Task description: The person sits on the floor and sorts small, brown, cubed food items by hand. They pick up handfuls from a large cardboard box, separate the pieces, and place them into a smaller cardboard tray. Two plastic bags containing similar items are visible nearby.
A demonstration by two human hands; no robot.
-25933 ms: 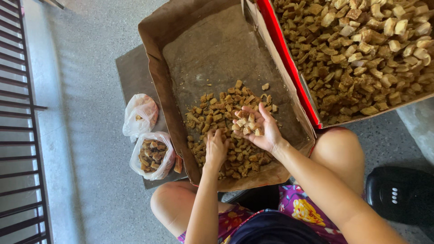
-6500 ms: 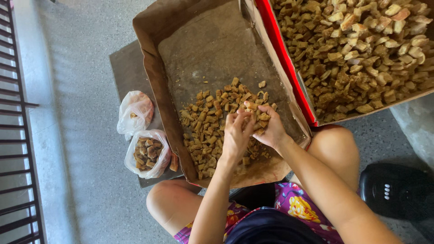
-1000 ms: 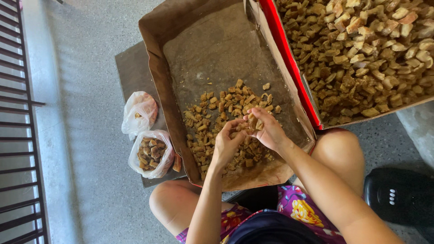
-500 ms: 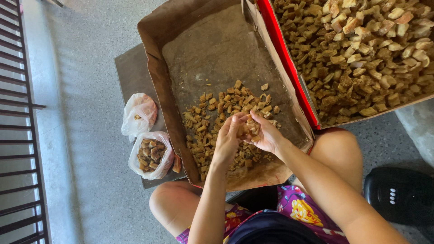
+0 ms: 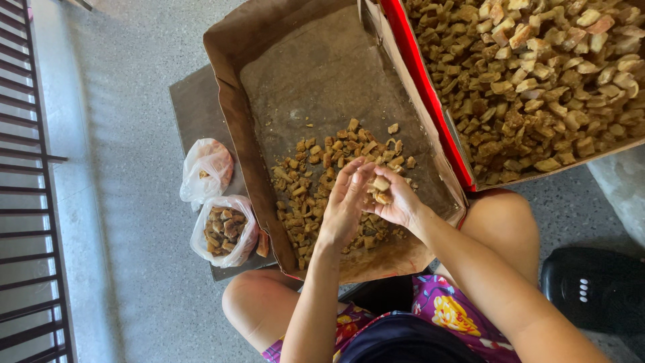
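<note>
A speckled grey concrete floor [image 5: 127,87] is seen from above, with dark metal railings [image 5: 27,202] along the left edge. On a low dark surface [image 5: 191,107] a shallow brown cardboard tray [image 5: 316,74] is laid flat, and a thin heap of tan fried chunks [image 5: 316,181] is gathered at its near end, within easy reach of the seated person's knees. Over that heap the left hand [image 5: 346,208] and the right hand [image 5: 396,202] are brought together; a few pale chunks [image 5: 380,188] are cupped in the right palm, its grip curled loosely around them, while the left fingers are pressed against them, apparently to pick through. A fuller red-edged box of chunks [image 5: 537,74] is tilted up at the right. Two small plastic bags [image 5: 222,228] are set just left of the tray, one part-filled.
</note>
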